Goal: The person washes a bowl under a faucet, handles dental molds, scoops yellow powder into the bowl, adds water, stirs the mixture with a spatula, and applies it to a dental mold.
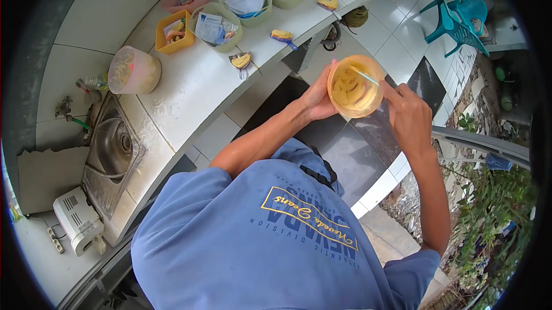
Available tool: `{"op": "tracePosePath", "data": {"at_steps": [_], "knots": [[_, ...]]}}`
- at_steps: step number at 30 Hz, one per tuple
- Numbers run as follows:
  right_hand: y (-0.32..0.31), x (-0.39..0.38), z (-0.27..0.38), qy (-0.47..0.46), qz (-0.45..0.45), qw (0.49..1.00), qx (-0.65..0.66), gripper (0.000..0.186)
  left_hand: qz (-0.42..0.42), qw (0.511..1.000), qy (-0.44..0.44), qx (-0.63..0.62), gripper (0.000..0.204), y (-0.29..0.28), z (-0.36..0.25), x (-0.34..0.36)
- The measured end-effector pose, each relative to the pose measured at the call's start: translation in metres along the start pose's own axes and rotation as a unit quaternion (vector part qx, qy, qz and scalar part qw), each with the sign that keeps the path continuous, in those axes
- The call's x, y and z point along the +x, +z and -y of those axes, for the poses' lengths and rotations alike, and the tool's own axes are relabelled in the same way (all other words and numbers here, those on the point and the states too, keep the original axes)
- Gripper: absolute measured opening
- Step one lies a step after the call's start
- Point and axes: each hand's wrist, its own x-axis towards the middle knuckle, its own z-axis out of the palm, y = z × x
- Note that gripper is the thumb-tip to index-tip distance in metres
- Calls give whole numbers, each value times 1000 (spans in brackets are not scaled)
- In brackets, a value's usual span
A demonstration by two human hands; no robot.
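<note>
My left hand is closed round the left side of an orange bowl, holding it up over the floor. Inside lies a creamy yellow paste, smeared in ridges along the wall. With my right hand I grip a thin, pale mixing spatula, which reaches over the rim into the paste. Its far end cannot be made out. On the counter to the left are three dental impression pieces with yellow material: one nearest me, one with a blue handle, and one farther off.
A white tiled counter runs along the left, bearing a yellow basket, several pastel baskets, a pink tub and a white machine. A steel sink is set into it. Teal chairs stand at far right, plants at lower right.
</note>
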Motion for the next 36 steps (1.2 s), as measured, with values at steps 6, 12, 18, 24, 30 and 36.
{"op": "tracePosePath", "data": {"at_steps": [6, 12, 18, 24, 30, 36], "knots": [[15, 62, -30, -6, 62, 998, -6, 34, -18, 993, -10, -115, 50, -17, -36, 50], [39, 116, -62, -69, 135, 987, 58, 28, -83, 985, 7, -152, 47, -28, -69, 95], [108, 123, -107, 71, 132, 977, 154, 22, -145, 974, 152, -78, 36, -29, -99, 144], [135, 160, -116, 174, 252, 864, 400, 28, -183, 944, 245, -122, 41, -35, -101, 167], [136, 181, -143, 296, 477, 611, 558, 29, -203, 937, 260, -119, 42, -36, -91, 175], [137, 193, -157, 265, 570, 600, 494, 29, -203, 915, 322, -131, 46, -50, -74, 181]]}}
